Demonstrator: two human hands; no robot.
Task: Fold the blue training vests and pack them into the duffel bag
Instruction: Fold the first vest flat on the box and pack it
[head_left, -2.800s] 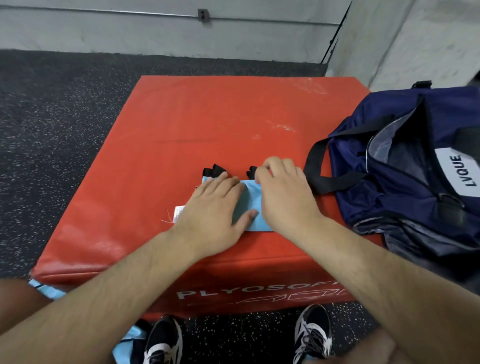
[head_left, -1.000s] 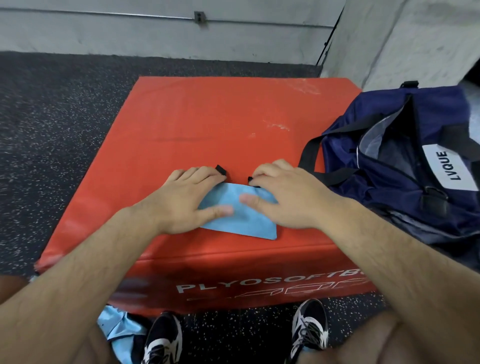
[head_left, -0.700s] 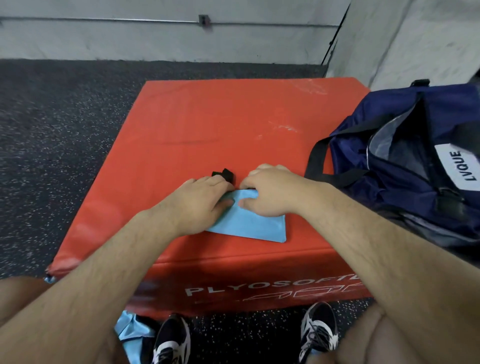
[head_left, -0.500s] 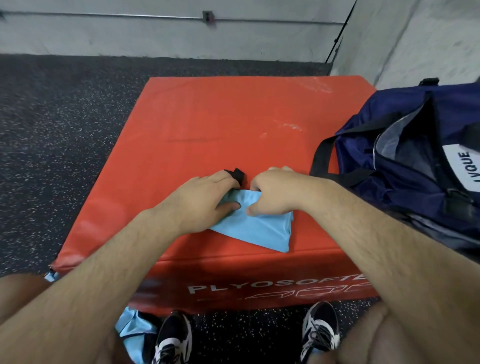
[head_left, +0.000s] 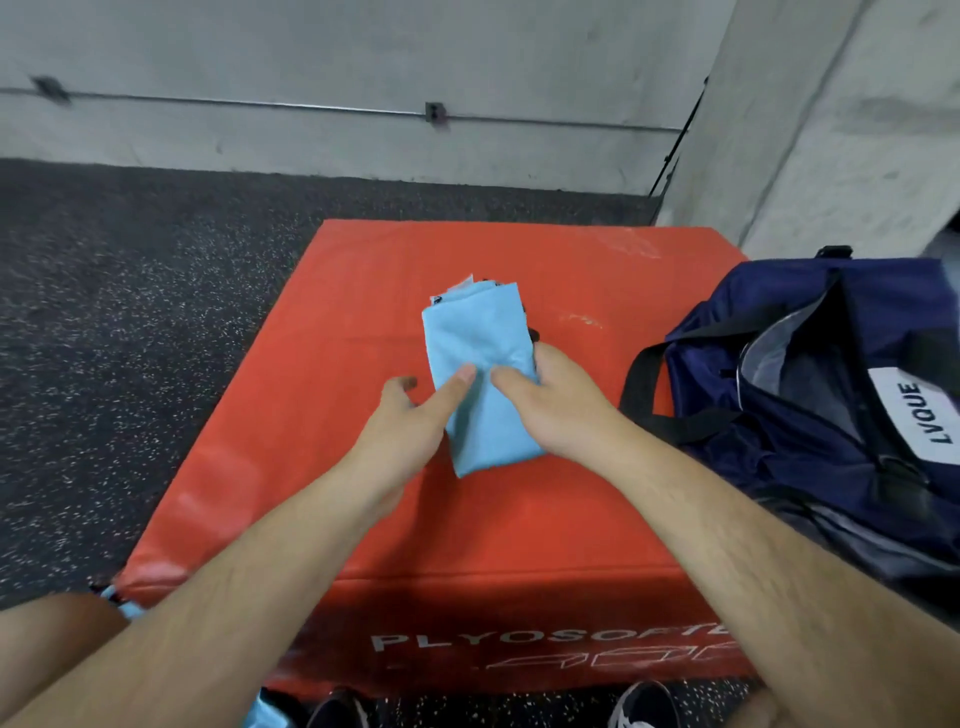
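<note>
Rubber flooring (head_left: 519, 706), black with pale flecks, shows nearest, between a pair of shoes (head_left: 644, 709). Light blue fabric (head_left: 111, 597) lies crumpled by the near left corner of the red plyo box (head_left: 337, 493), probably more vests waiting to be folded. Over the middle of the box both hands hold one folded vest (head_left: 478, 332), which seems to be lifted off the surface. The right hand (head_left: 561, 410) grasps its right edge, thumb on the face and fingers wrapped behind. The left hand (head_left: 415, 421) pinches the left edge under its thumb. This vest looks folded and ready; packing it is not yet done.

The duffel bag (head_left: 727, 332) sits just to the right, its mouth gaping toward the hands and one strap (head_left: 631, 384) lying on the box. I cannot tell what is inside. Only that strap lies between the vest and the opening, so the way rightward looks short and free. Farther off, the floor runs to a concrete wall (head_left: 363, 62).
</note>
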